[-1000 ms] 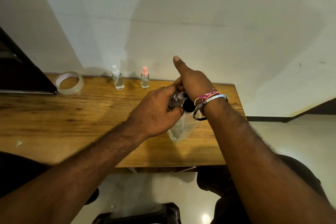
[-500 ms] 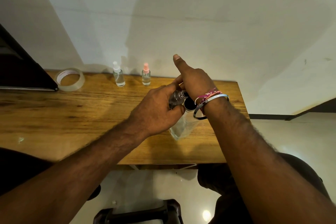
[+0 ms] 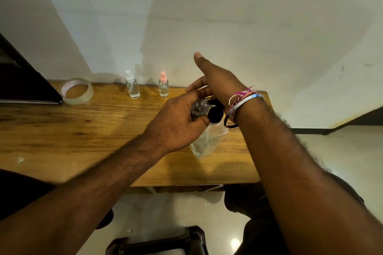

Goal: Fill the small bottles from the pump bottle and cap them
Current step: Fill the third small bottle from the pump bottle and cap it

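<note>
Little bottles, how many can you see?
3: white-capped bottle and pink-capped bottle standing by the wall, and an uncapped one held in the left hand. None seem hidden.

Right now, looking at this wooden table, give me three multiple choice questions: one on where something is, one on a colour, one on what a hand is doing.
1. Where does the roll of clear tape lie on the wooden table?
A. far left, near the wall
B. at the near right edge
C. in a hand

2. What colour is the top of the small clear spray bottle standing nearer the hands?
A. blue
B. pink
C. black

3. What is the left hand doing?
A. lying flat on the table
B. gripping a small clear uncapped bottle
C. holding the tape

Answers: 1 A, the tape sits by the dark object at the far left; 2 B, its sprayer is pink, the other bottle's is white; 3 B, fingers curl round the bottle beside the large clear pump bottle.
</note>
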